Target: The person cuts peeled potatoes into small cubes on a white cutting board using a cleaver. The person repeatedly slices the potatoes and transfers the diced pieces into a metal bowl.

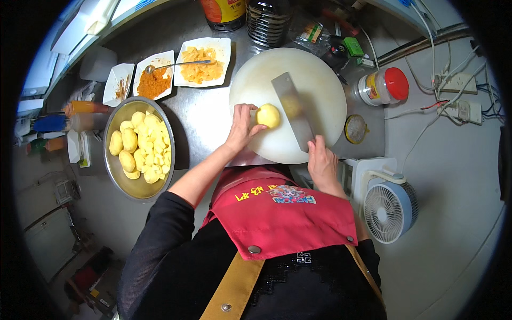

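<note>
On the round white cutting board, a peeled potato lies at the left, with the fingers and thumb of my left hand around its left side. My right hand grips the handle of a metal cleaver, whose broad blade is over the board to the right of the potato. A blurred yellow patch shows on the blade; whether it is a reflection cannot be told. To the left, a steel bowl holds whole peeled potatoes and many cut pieces.
White dishes of yellow slices and orange seasoning, the latter with a spoon, stand behind the bowl. A red-lidded jar and a round tin are right of the board. Large bottles stand behind it; a fan is below right.
</note>
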`<control>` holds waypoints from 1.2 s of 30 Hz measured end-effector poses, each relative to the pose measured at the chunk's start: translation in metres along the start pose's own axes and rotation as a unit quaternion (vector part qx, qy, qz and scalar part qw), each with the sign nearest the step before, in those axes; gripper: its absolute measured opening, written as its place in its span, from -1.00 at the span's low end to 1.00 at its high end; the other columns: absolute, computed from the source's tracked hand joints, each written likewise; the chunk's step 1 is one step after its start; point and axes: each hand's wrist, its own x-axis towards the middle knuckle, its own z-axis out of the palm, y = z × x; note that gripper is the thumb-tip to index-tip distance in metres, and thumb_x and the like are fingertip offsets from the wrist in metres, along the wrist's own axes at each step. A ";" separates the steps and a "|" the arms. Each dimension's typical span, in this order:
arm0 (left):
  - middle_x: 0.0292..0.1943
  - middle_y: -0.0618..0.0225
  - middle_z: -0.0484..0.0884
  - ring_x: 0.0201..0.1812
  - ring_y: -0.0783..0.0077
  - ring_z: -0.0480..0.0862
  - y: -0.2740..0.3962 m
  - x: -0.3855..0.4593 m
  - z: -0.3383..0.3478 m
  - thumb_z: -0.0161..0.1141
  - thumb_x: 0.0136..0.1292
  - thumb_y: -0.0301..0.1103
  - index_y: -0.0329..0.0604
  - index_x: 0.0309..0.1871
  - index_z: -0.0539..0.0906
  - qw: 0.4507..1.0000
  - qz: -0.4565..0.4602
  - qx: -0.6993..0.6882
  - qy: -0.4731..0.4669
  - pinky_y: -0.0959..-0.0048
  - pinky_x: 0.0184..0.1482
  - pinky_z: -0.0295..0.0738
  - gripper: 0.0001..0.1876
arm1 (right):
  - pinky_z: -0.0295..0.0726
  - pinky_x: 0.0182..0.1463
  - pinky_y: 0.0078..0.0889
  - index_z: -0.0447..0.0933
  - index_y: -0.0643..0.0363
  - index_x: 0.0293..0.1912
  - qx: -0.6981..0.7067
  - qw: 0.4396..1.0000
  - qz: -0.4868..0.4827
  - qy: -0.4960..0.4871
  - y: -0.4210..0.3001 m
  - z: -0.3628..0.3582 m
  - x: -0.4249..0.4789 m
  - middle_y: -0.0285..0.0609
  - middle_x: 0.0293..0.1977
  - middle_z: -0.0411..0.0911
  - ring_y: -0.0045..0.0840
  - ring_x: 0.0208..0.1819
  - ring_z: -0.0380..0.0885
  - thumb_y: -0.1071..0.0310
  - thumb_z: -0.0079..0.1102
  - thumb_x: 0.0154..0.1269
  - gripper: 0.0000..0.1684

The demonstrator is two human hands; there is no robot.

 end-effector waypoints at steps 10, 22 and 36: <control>0.09 0.03 0.37 0.13 -0.13 0.49 0.009 -0.003 0.021 0.51 0.11 -0.37 -0.12 0.18 0.42 0.999 -0.038 -0.017 0.019 0.05 0.19 0.48 -0.39 | 0.54 -0.27 0.27 0.31 0.17 0.00 -0.056 0.996 -0.036 -0.055 -0.039 0.006 -0.004 0.15 -0.35 0.64 0.18 -0.33 0.64 0.31 -0.03 0.56 -0.83; 0.09 0.01 0.36 0.11 -0.16 0.47 0.004 -0.002 0.023 0.50 0.08 -0.44 -0.15 0.17 0.41 0.998 -0.028 -0.049 0.018 0.05 0.18 0.46 -0.39 | 0.54 -0.27 0.33 0.23 0.24 -0.09 -0.093 0.979 -0.018 -0.182 -0.045 0.001 0.017 0.25 -0.50 0.60 0.25 -0.38 0.62 0.30 -0.05 0.55 -0.79; 0.07 -0.02 0.34 0.10 -0.15 0.47 0.007 -0.011 0.024 0.51 0.09 -0.43 -0.21 0.16 0.40 0.997 -0.040 -0.060 0.016 0.06 0.17 0.46 -0.39 | 0.55 -0.15 0.37 0.21 0.33 0.05 -0.098 0.970 -0.023 -0.221 -0.026 0.061 0.033 0.28 -0.39 0.65 0.25 -0.32 0.65 0.44 -0.06 0.44 -0.73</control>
